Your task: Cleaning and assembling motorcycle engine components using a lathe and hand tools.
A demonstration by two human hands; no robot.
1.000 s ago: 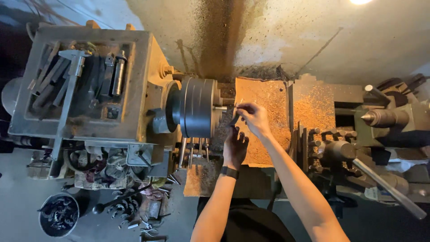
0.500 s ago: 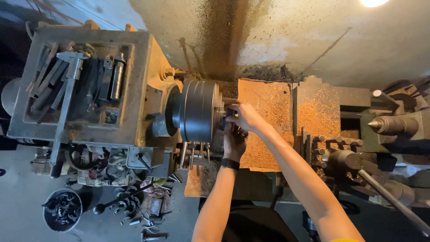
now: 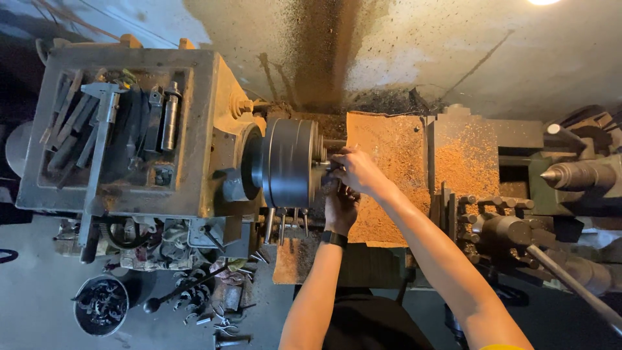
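Dim, sharp view under a glaring lamp (image 3: 543, 2) (top edge), dark corners

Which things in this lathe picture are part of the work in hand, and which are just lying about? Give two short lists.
In hand:
- left hand and right hand, both at the chuck face
- round dark chuck
What the fingers grip there is hidden.

Lying about:
- tools in the headstock tray
- tailstock centre
- bucket of metal scraps
- rusty sheet dusted with chips
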